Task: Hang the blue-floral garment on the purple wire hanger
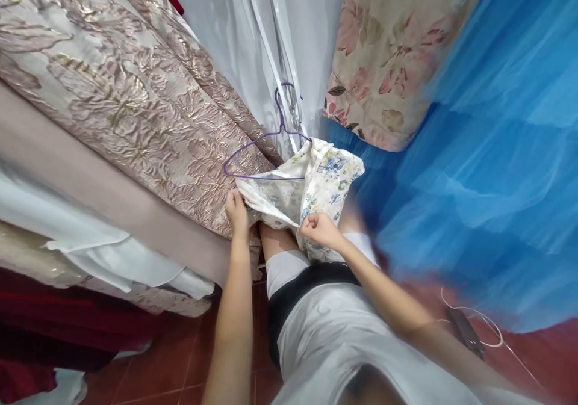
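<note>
A white garment (332, 176) with blue and yellow flowers hangs on a purple wire hanger (248, 145) in front of my legs. Only the hanger's right side is inside the cloth; its left arm is bare above the garment's drooping edge. My left hand (237, 209) is closed on the left part of that edge, its fingers pinched together. With my right hand (321, 229) I pinch the front edge near the middle, so the cloth stretches between both hands. The hanger's hook sits by white straps (271, 44) above.
A pink-gold brocade cloth (135, 92) hangs along the left, with pale and dark red fabrics below it. At the right are a floral cloth (379, 62) and blue tulle (506, 152). A black power strip (465, 331) with a white cord lies on the red tiled floor (167, 357).
</note>
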`<state>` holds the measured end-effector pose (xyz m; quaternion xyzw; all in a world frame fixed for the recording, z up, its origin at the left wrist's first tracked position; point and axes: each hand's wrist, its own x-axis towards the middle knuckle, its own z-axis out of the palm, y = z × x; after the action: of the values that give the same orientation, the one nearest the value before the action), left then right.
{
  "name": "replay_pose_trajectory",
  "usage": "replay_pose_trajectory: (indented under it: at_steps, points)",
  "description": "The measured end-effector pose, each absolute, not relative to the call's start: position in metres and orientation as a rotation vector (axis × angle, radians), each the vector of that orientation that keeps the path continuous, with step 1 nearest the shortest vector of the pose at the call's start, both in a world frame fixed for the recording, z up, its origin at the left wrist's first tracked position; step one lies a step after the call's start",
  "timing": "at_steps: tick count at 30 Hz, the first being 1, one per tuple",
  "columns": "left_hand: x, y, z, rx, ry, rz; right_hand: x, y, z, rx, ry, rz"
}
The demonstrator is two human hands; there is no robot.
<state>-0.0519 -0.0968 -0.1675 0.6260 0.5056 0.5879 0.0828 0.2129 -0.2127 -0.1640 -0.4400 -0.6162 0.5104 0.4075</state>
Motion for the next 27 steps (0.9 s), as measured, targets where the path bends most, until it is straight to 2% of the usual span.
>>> replay_pose_trajectory:
  at_steps: [4, 8, 13, 16, 19, 24, 27]
  points:
    - [0.002, -0.124, -0.194, 1.920, 1.500, 1.738, 0.231, -0.219, -0.174, -1.116, -1.789, 1.417]
    - [0.051, -0.157, -0.184, 2.057, 1.265, 1.521, 0.248, -0.216, -0.184, -1.114, -2.025, 1.451]
    - [0.084, -0.186, -0.153, 2.256, 1.035, 1.292, 0.265, -0.211, -0.177, -0.905, -1.893, 1.289]
    - [0.091, -0.191, -0.138, 2.267, 1.005, 1.130, 0.270, -0.212, -0.165, -0.764, -1.780, 1.449]
    - [0.090, -0.189, -0.134, 2.125, 0.936, 0.996, 0.274, -0.216, -0.154, -0.832, -1.661, 1.589]
    - [0.088, -0.191, -0.167, 1.838, 0.602, 0.635, 0.292, -0.224, -0.126, -0.889, -1.428, 1.478]
    - [0.088, -0.193, -0.195, 1.890, 0.680, 0.478, 0.314, -0.230, -0.105, -0.940, -1.409, 1.277]
